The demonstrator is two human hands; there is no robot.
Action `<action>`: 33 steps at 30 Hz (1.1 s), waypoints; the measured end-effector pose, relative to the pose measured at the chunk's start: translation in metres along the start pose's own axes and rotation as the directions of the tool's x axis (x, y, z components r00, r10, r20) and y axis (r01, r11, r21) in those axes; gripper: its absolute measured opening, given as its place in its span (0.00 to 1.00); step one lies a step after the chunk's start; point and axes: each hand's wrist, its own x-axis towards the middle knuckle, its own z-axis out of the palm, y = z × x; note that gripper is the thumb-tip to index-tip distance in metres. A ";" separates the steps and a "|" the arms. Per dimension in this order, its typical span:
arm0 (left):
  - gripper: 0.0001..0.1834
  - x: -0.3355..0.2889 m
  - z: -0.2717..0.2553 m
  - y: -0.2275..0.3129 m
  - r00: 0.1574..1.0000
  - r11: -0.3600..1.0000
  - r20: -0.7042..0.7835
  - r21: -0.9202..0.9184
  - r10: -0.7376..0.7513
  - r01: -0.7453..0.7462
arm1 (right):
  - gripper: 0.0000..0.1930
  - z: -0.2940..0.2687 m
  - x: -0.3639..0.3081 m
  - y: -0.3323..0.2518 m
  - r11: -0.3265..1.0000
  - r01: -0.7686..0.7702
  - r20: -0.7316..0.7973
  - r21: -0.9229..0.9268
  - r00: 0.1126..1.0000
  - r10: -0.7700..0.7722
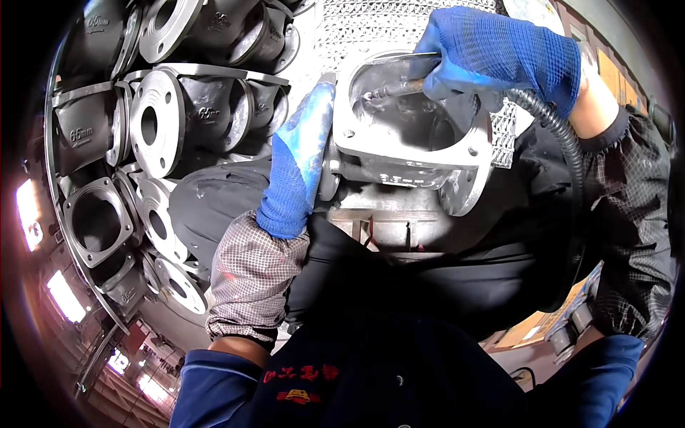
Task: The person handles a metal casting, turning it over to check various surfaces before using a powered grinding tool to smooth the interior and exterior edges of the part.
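A grey cast-metal valve body [410, 158] lies in front of me, its wide squarish flanged opening facing up toward me. My left hand [300, 143], in a blue glove, grips the casting's left flange with the fingers extended along it. Blue-gloved too, my right hand [492, 57] is closed around a handheld grinder whose slim metal shaft [399, 90] reaches into the opening. The shaft's tip is near the inner left wall; whether it touches I cannot tell. A black ribbed hose [553, 121] runs from below my right hand down along the right arm.
Several similar grey castings [157, 123] are stacked at the left, close to my left arm. A perforated metal mesh surface [378, 27] lies behind the valve body. My black-trousered legs [442, 285] are below it. Wooden boards [619, 75] stand at the far right.
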 end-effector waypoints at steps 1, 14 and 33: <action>0.28 -0.001 -0.001 0.000 1.000 1.000 -0.001 0.001 0.001 -0.001 | 0.13 0.000 0.001 0.003 1.000 0.021 -0.002 0.001 1.000 -0.021; 0.22 0.001 -0.001 0.014 0.996 0.993 -0.036 -0.093 -0.079 0.076 | 0.12 0.012 0.024 0.022 0.924 0.301 0.089 -0.234 0.953 -0.288; 0.19 0.001 -0.002 0.014 0.993 0.993 -0.062 -0.072 -0.097 0.092 | 0.14 0.032 0.023 0.015 0.895 0.220 -0.011 -0.387 0.970 -0.244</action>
